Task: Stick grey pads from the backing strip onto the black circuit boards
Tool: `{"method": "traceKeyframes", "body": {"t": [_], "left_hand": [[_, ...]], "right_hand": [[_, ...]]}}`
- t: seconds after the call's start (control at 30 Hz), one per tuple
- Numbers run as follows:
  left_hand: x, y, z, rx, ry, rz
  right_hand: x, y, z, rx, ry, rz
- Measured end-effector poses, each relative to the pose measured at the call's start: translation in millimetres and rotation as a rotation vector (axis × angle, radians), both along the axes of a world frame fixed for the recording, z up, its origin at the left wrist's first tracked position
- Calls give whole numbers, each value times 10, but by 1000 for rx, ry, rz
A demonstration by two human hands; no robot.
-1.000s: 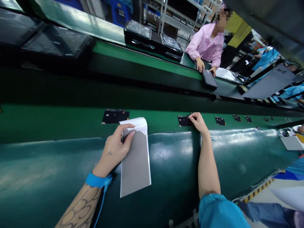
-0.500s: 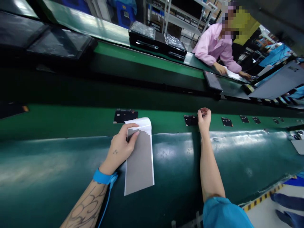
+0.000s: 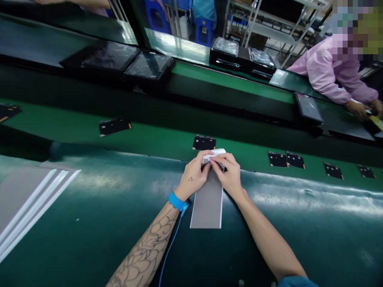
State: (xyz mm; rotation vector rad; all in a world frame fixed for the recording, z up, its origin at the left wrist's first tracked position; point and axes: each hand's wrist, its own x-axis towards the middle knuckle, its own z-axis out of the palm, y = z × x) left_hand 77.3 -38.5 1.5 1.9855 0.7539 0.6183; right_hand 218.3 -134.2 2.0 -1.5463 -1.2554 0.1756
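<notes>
A sheet of grey stickers [image 3: 207, 207] on white backing is held over the near bench, its top end curled back. My left hand [image 3: 196, 175] grips its upper left side between thumb and fingers. At the curled end, my right hand [image 3: 229, 171] is closed in a pinch, with the fingertips against the sheet beside the left thumb. Any small piece between those fingertips is too hidden to make out. Just beyond my hands, a black circuit board [image 3: 204, 142] lies on the green conveyor belt [image 3: 161, 139]. A blue wrist strap [image 3: 177, 201] with a cord circles my left wrist.
More boards lie along the belt, including one on the left [image 3: 115, 126] and a close pair [image 3: 278, 159] to the right. Grey sheets [image 3: 26, 195] rest on the near bench [image 3: 119, 223]. Across the line, a person in pink [image 3: 326, 67] works near black trays [image 3: 149, 65].
My right hand has come left from a board on the belt to the sheet's curled end. The view has swung left, bringing the grey sheets into sight.
</notes>
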Motion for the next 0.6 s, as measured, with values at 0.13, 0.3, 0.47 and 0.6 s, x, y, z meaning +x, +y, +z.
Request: {"method": "traceKeyframes", "body": {"t": [0.13,0.3,0.47,0.6], "left_hand": [[4,8,-27,110,43,-14],[25,12,-23,227,69,-67],[30,8,-18,260,64,-85],[27,18,-43,232,30,-75]], "right_hand": [[4,-2,14,-2,-4,7],[-20,-3,61,-41,47,4],[-89,-9,68,-55,74,14],[-48,-1,100,-62,138,11]]}}
